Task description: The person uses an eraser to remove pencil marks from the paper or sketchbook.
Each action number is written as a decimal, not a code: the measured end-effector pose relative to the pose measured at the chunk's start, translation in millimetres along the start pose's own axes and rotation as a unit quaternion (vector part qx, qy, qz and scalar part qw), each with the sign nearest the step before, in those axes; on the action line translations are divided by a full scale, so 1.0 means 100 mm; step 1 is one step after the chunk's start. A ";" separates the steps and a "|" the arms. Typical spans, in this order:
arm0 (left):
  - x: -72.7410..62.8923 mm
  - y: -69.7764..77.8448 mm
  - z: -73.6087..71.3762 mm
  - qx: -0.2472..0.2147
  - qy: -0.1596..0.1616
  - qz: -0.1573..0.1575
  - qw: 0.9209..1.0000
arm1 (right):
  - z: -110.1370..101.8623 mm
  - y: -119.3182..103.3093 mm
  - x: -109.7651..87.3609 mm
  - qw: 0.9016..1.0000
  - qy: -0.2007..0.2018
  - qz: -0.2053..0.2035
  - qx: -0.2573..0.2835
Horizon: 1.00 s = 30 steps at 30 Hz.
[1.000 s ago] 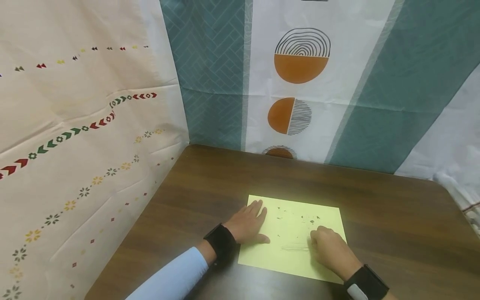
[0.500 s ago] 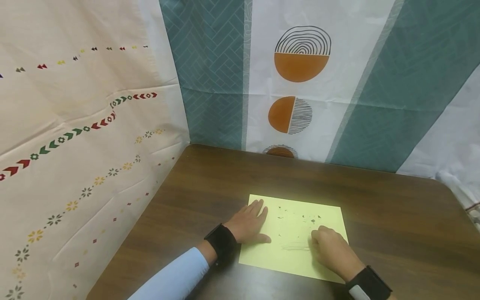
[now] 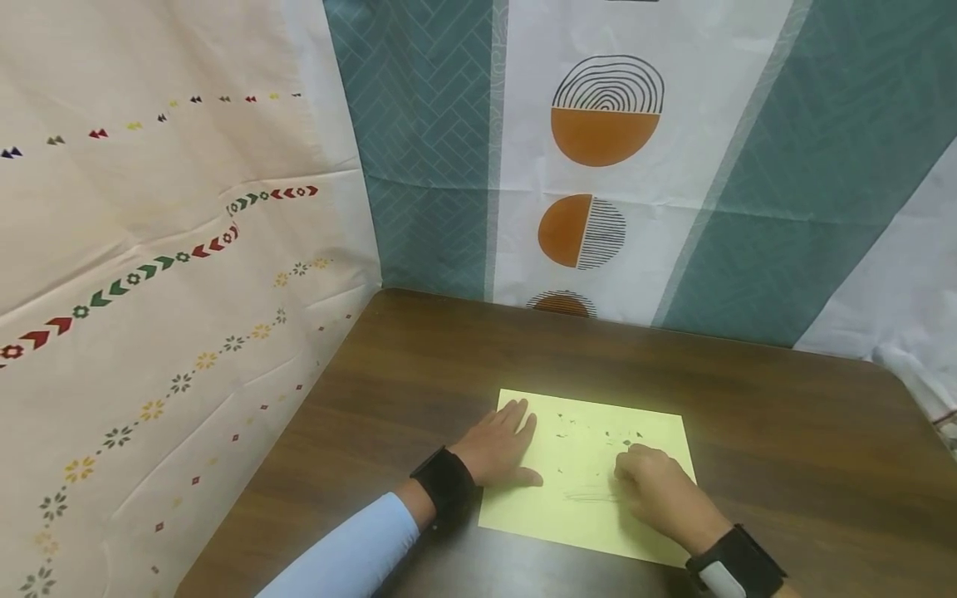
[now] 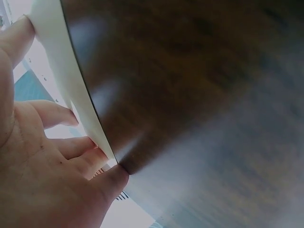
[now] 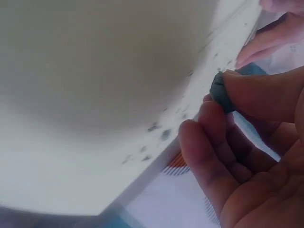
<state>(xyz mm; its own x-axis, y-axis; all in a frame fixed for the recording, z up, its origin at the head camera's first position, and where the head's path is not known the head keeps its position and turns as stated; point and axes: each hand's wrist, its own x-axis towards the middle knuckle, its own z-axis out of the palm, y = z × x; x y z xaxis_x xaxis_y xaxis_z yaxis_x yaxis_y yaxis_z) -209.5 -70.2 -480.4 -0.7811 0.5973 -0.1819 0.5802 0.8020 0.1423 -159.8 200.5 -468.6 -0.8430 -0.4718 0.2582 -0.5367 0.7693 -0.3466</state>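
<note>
A yellow sheet of paper [image 3: 568,527] lies on the wooden table, marked with faint pencil lines [image 3: 591,497] and several dark crumbs [image 3: 626,443]. My left hand [image 3: 497,447] rests on its left edge, fingers spread; in the left wrist view the fingertips [image 4: 116,178] meet the sheet's edge. Over the right half of the paper, my right hand [image 3: 661,494] pinches a small dark grey-green lump [image 5: 219,92] between thumb and fingers. The lump shows close to the paper in the right wrist view and is hidden by the hand in the head view.
The brown table [image 3: 419,349] extends around the paper. A cream cloth [image 3: 187,316] with printed patterns hangs along its left side. Behind the table hangs a teal and white curtain [image 3: 429,149] with orange circles. Each wrist wears a black band [image 3: 443,482].
My right hand has shifted slightly to the left over the paper, still pinching the lump. The left hand stays in place on the sheet.
</note>
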 end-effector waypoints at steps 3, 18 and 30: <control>0.00 -0.01 0.00 0.005 0.001 0.001 1.000 | 0.02 -0.11 0.06 1.000 0.009 -0.026 0.006; -0.04 0.02 -0.05 0.018 0.002 0.002 1.000 | 0.23 -0.55 0.35 0.994 -0.012 -0.103 0.046; 0.00 0.01 0.00 0.032 0.001 -0.002 0.999 | 0.39 -0.59 0.40 0.996 -0.064 -0.058 -0.019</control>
<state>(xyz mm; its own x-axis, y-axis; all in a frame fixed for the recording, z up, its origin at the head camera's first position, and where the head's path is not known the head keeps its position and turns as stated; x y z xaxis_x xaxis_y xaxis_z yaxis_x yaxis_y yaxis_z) -209.0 -69.2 -479.8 -0.7845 0.5935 -0.1797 0.5899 0.8036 0.0789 -163.2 119.2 -473.5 -0.7743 -0.6079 0.1756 -0.6310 0.7211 -0.2860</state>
